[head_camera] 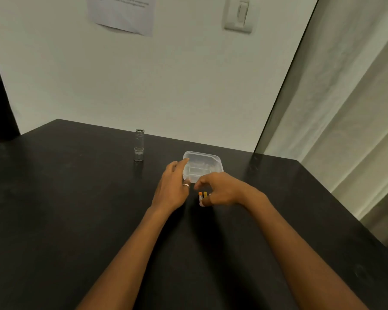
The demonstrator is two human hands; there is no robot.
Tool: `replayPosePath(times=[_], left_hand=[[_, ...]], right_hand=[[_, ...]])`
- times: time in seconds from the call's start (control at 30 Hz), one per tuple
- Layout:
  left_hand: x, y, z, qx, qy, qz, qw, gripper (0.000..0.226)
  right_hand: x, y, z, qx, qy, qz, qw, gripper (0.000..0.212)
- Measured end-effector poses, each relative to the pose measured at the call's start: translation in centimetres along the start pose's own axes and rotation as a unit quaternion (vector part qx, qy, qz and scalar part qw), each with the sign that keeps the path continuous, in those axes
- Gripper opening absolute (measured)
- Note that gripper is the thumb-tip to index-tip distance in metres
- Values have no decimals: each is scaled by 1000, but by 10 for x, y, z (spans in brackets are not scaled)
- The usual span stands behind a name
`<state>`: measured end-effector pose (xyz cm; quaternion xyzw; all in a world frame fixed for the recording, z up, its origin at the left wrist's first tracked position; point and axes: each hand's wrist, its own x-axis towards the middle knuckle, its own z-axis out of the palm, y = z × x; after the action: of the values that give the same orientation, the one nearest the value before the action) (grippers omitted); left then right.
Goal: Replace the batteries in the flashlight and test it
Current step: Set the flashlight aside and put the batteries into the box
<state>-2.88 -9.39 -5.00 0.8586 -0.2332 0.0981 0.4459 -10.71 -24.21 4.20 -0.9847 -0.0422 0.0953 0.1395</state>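
The flashlight [139, 145] stands upright on the bench [65, 198], well apart from both hands. The batteries [202, 195] sit under the right hand [220, 190], whose fingers are curled; I cannot tell whether it grips them. The left hand [171, 186] rests straight-fingered against the box [207, 163].

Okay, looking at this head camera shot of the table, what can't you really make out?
Batteries: head view, the right hand covers most of them; count and grip unclear.
Container: head view, the left hand hides its near left corner; contents blurred.
Flashlight: head view, too small to show whether batteries are inside.
Sheet of paper on the wall: head view, cut by the top edge; print blurred.
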Motion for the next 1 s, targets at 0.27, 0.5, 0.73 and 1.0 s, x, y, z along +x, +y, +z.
replayPosePath(times=[0.27, 0.5, 0.73, 1.0], left_hand=[[1, -5, 4, 53, -31, -2, 998, 55], [-2, 2, -2, 53, -2, 18, 998, 44], [-5, 0, 0, 40, -20, 27, 999, 31], [-5, 2, -3, 34, -22, 22, 999, 38]], right_hand=[[15, 7, 20, -26, 5, -2, 1000, 44], [11, 4, 4, 56, 82, -15, 995, 30], [41, 2, -35, 72, 241, 54, 966, 18], [90, -6, -9, -35, 125, 158, 979, 34]])
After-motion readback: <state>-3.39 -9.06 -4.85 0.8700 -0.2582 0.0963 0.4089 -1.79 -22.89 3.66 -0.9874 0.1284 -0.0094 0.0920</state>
